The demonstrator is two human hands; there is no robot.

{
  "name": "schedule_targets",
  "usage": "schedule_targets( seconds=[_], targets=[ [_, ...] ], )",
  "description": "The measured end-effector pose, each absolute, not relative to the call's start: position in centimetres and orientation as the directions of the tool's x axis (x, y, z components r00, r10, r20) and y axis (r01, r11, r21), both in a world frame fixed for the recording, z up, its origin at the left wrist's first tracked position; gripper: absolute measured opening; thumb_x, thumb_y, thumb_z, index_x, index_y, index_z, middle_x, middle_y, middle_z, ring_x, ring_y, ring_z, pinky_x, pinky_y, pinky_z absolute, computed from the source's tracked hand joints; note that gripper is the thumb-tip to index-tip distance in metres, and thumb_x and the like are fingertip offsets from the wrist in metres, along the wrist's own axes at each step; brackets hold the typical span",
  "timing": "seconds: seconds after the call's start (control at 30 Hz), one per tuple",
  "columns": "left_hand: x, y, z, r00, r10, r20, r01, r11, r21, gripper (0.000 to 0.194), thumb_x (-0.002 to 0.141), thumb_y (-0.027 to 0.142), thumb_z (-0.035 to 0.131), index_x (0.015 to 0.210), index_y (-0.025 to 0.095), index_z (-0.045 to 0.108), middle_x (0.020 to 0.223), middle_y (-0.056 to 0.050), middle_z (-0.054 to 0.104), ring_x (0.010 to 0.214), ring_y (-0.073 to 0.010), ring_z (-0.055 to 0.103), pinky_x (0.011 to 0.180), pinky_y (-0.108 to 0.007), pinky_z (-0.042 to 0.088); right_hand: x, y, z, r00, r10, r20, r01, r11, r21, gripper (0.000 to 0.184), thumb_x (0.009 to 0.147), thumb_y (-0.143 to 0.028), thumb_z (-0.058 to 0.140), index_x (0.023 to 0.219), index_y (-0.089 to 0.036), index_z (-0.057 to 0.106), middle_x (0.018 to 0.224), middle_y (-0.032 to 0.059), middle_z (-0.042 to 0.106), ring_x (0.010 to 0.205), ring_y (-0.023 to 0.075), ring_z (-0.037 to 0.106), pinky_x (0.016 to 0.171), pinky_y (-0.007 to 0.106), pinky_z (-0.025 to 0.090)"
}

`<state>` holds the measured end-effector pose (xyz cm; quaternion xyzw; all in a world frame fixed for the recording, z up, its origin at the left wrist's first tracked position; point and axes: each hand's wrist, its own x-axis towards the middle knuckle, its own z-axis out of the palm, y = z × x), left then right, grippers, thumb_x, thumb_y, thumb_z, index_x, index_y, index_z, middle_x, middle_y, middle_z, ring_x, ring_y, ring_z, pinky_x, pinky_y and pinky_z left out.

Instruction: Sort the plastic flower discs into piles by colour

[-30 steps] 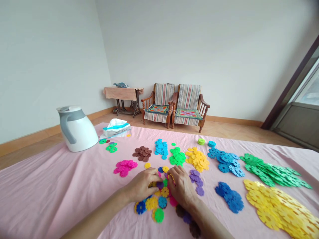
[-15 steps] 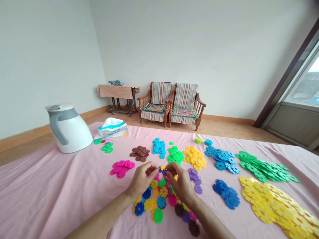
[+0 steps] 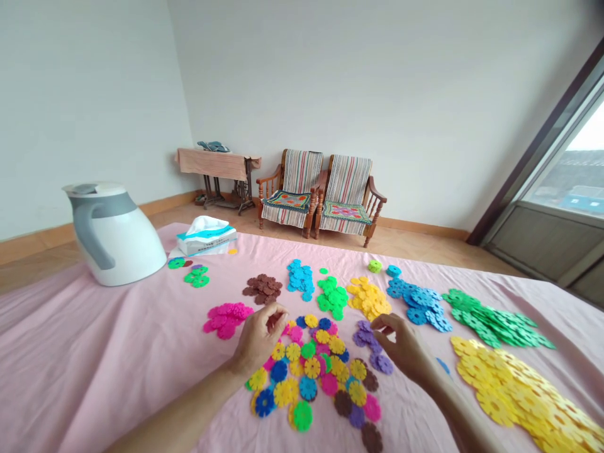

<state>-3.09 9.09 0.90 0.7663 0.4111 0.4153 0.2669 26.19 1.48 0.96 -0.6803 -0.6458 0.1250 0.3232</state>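
A mixed heap of flower-shaped plastic discs (image 3: 311, 371) in several colours lies on the pink cloth (image 3: 117, 352) between my hands. My left hand (image 3: 257, 340) hovers at the heap's far left edge, fingers curled in a pinch on what looks like a brown disc. The brown pile (image 3: 262, 288) lies just beyond it and the pink pile (image 3: 225, 318) to its left. My right hand (image 3: 403, 349) is over the purple pile (image 3: 381, 363), fingertips pinched together. What they hold is hidden.
Sorted piles run along the far side: light blue (image 3: 299, 280), green (image 3: 333, 296), yellow (image 3: 370, 299), blue (image 3: 419, 302), a long green one (image 3: 491, 318) and a big yellow one (image 3: 519, 390). A white kettle (image 3: 113, 233) and a tissue pack (image 3: 205, 236) stand far left.
My hands have parted from the middle of the mixed heap. The right hand moved right to the purple pile, and the left hand drew back towards the brown pile. The heap now lies uncovered.
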Motion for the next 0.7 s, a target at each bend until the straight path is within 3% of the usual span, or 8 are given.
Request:
schedule_targets(
  seconds=[0.17,0.27,0.7],
  targets=[
    [-3.2,9.0,1.0,0.327,0.858,0.397,0.395,-0.505,0.767,0.018,0.084,0.029,0.046,0.078,0.017,0.058,0.069,0.000,0.061,0.063,-0.0135,0.055,0.059,-0.021,0.041,21.0,2.1,2.9,-0.062,0.948,0.312,0.784,0.240,-0.572,0.020,0.078,-0.020,0.046,0.083,-0.019,0.065,0.077,0.0039,0.063,0.069,0.0156,0.058,0.064,0.027,0.045],
    [-3.2,9.0,1.0,0.334,0.858,0.389,0.381,-0.501,0.777,0.018,0.083,0.029,0.048,0.077,0.017,0.059,0.066,0.000,0.060,0.061,-0.0136,0.055,0.058,-0.021,0.041,18.1,2.3,3.5,-0.201,0.924,0.326,0.813,0.343,-0.470,0.021,0.079,-0.014,0.047,0.088,-0.022,0.065,0.086,0.0042,0.062,0.084,0.0176,0.057,0.073,0.029,0.044],
    [-3.3,9.0,1.1,0.337,0.855,0.395,0.389,-0.508,0.768,0.017,0.083,0.027,0.048,0.074,0.016,0.058,0.063,0.000,0.060,0.058,-0.0125,0.054,0.056,-0.020,0.040,16.0,2.2,2.2,-0.318,0.907,0.277,0.916,0.370,-0.159,0.018,0.083,-0.006,0.046,0.076,-0.018,0.058,0.079,0.0052,0.056,0.073,0.0158,0.051,0.064,0.025,0.040]
  ],
)
